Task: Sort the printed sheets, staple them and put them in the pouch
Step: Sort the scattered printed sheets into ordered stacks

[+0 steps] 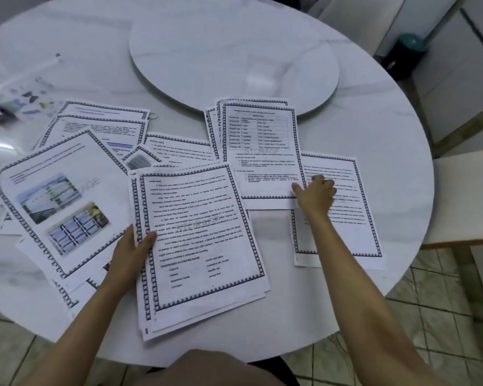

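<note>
The left hand (131, 254) grips the near stack (204, 246) by the tabletop's (101, 51) near edge; the right hand (317, 195) pinches the far stack's (262, 151) near-right corner.

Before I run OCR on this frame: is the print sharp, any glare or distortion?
Head view: print on the front sheet is soft, barely legible; the pouch far left is blurred; glare streaks the table below it; the wide-angle lens bows the rim.

Single view: camera on my head, facing forward and down, close over the counter (374, 129); my forearms enter from below.
</note>
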`<state>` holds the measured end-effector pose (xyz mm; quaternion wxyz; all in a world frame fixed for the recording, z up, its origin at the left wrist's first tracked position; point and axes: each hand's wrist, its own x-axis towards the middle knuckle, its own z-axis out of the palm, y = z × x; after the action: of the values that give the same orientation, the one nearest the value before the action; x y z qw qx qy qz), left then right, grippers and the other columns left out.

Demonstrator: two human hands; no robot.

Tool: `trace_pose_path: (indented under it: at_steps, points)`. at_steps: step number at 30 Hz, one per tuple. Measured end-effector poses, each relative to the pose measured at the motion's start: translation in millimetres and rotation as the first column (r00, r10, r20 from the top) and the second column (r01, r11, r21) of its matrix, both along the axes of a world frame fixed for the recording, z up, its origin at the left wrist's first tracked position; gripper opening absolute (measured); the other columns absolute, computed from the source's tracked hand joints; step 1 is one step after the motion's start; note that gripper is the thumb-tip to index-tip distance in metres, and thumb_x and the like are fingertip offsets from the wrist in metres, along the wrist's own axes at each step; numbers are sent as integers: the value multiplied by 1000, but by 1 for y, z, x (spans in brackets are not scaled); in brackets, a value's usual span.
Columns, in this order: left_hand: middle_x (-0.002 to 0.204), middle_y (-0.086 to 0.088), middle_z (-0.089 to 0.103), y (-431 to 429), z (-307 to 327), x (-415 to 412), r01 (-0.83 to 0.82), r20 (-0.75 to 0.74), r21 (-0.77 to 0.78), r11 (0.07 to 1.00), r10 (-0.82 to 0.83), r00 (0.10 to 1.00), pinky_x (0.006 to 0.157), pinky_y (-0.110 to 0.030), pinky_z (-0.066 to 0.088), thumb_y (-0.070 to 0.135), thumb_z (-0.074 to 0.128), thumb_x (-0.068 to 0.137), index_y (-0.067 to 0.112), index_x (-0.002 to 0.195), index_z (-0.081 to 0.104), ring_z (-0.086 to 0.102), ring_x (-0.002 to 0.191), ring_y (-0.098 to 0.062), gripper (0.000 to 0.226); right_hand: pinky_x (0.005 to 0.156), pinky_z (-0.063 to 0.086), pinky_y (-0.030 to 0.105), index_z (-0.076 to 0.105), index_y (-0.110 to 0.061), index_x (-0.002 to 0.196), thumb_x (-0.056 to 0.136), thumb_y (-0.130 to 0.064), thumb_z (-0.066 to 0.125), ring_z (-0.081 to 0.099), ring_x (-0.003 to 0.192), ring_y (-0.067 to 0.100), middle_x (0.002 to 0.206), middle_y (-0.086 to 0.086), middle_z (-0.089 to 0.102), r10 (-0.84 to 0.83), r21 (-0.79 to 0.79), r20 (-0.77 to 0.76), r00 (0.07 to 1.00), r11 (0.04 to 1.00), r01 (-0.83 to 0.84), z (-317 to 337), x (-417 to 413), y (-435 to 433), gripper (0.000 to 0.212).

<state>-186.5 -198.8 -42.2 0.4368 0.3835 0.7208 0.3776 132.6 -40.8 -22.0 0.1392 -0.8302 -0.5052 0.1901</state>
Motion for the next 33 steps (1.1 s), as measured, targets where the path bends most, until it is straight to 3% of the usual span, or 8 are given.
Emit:
trace_pose_path:
  at_steps: [6, 18, 20, 22, 24, 26, 30, 33]
  points:
    - [124, -9, 58, 0, 3, 3, -19, -14, -13, 1000, 19, 1000, 90, -38, 44, 26, 50, 93, 13, 131, 47, 57, 102, -24, 40, 99, 35, 44, 33, 3, 132, 83, -36, 63, 30, 128, 38, 138, 24, 31, 33, -81, -2, 999, 996, -33, 0, 3, 11, 70]
    - [123, -11, 59, 0, 7, 9, -74, -48, -21, 997, 73, 996, 88, -35, 44, 23, 50, 94, 12, 128, 49, 57, 99, -23, 36, 94, 41, 45, 40, 5, 126, 82, -16, 65, 39, 123, 38, 132, 25, 40, 76, -62, -77, 994, 995, -81, -5, 4, 20, 55]
    - [124, -11, 59, 0, 6, 10, -71, -55, -23, 997, 69, 996, 88, -35, 44, 23, 50, 94, 12, 128, 48, 57, 100, -23, 36, 83, 46, 40, 51, 7, 114, 81, -10, 63, 53, 108, 38, 116, 25, 55, 78, 8, -147, 986, 997, -78, -7, 8, 22, 39]
    - [124, -11, 58, 0, 6, 10, -69, -61, -21, 997, 68, 996, 87, -33, 43, 22, 50, 94, 10, 128, 48, 56, 98, -21, 37, 60, 39, 29, 58, 5, 87, 84, -9, 59, 56, 82, 35, 82, 20, 61, 97, 69, -195, 976, 994, -85, -7, 11, 21, 14]
    - [124, -12, 58, 0, 6, 10, -75, -66, -21, 997, 73, 995, 86, -33, 42, 22, 50, 94, 10, 128, 48, 56, 97, -21, 37, 52, 27, 27, 50, -3, 66, 88, -10, 54, 44, 66, 25, 61, 9, 47, 106, 114, -246, 963, 990, -80, -6, 15, 20, 24]
    - [125, -11, 58, 0, 6, 10, -75, -76, -22, 997, 73, 994, 87, -33, 42, 23, 50, 94, 10, 129, 47, 56, 100, -23, 38, 54, 27, 26, 44, -6, 60, 91, -11, 51, 38, 62, 21, 58, 5, 41, 104, 146, -299, 949, 987, -62, -4, 22, 22, 32]
    - [126, -10, 58, 0, 5, 9, -68, -78, -24, 997, 66, 995, 89, -34, 43, 25, 50, 93, 11, 129, 47, 57, 106, -25, 39, 45, 29, 13, 53, -3, 73, 91, -11, 51, 38, 67, 19, 60, 7, 45, 94, 197, -339, 936, 980, -28, 12, 42, 24, 20]
    - [126, -10, 57, 0, 4, 9, -63, -80, -23, 998, 61, 995, 91, -36, 42, 25, 50, 94, 11, 129, 47, 56, 108, -25, 39, 58, 35, 24, 59, 5, 82, 90, -13, 51, 42, 71, 18, 72, 12, 51, 60, 274, -365, 929, 961, 46, 28, 63, 25, 21]
